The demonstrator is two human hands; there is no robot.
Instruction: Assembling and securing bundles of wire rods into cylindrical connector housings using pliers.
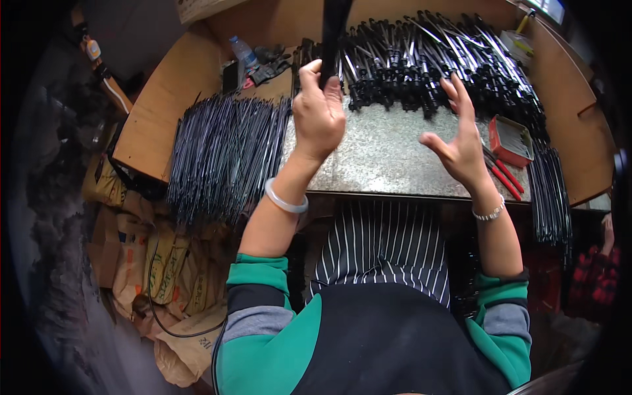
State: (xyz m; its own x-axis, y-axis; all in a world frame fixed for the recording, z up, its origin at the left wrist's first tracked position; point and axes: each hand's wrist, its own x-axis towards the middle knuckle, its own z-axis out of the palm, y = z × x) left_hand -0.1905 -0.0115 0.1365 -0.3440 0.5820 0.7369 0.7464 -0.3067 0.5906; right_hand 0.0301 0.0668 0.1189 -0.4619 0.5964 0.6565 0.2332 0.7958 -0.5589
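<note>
My left hand (318,113) is raised over the metal-topped desk (382,155), its fingers wrapped round a long black strip (334,36) that stands up and runs out of the top of the view. The strip's kind cannot be made out. Over the right part of the desk hovers my right hand (461,141), thumb and fingers apart, with nothing in it. Beyond both hands lies a heap of black and silver rods with black fittings (408,62). A bundle of thin dark strips (227,155) spreads left of my left hand.
Red-handled pliers (505,174) lie beside a red box of small parts (510,140) on the right. More dark strips (550,197) overhang the front edge there. A plastic bottle (243,51) lies back left. Wooden side panels (161,108) flank the desk; sacks (174,273) stand below left.
</note>
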